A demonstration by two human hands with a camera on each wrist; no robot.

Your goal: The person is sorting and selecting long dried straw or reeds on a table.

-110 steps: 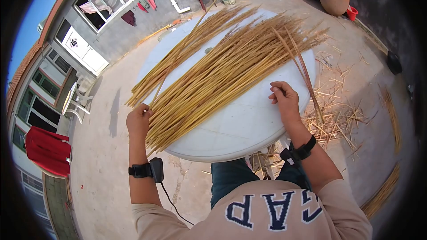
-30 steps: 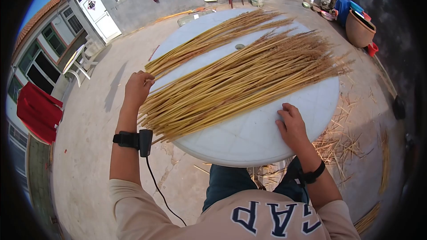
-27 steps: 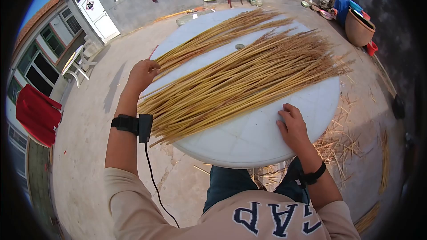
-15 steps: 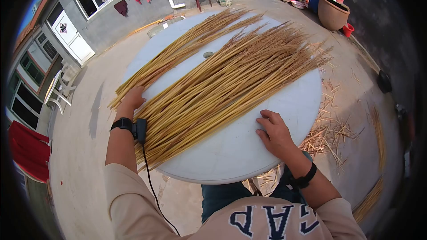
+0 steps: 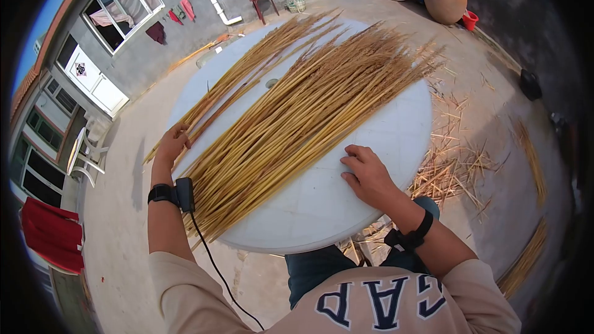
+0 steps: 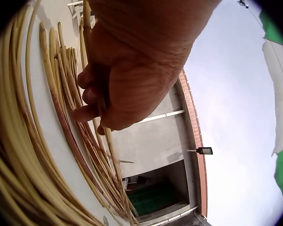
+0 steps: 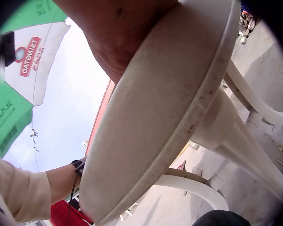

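A broad pile of dry reed stalks [image 5: 291, 124] with feathery brown heads lies slantwise across the round white table [image 5: 309, 210]. Beyond it is a thinner row of similar stalks [image 5: 238, 74]. My left hand [image 5: 172, 142] is at the butt ends of that thinner row. In the left wrist view its thumb and fingers pinch a reed stalk [image 6: 111, 149], and other stalks run alongside. My right hand [image 5: 369, 176] rests on the near right of the tabletop, fingers relaxed and holding nothing. The right wrist view shows mostly the table's edge [image 7: 151, 117], its fingers hidden.
Broken stalk bits [image 5: 455, 176] litter the ground right of the table. Thin bundles [image 5: 526, 260] lie farther right. A large clay pot [image 5: 445, 1] and a red bucket [image 5: 470, 20] stand at the back right. A cable [image 5: 216, 269] hangs from the left wrist camera.
Earlier the left hand held a long stalk raised over the pile; it has since moved to the thinner row and pinches a stalk there. The right hand has come down onto the tabletop.
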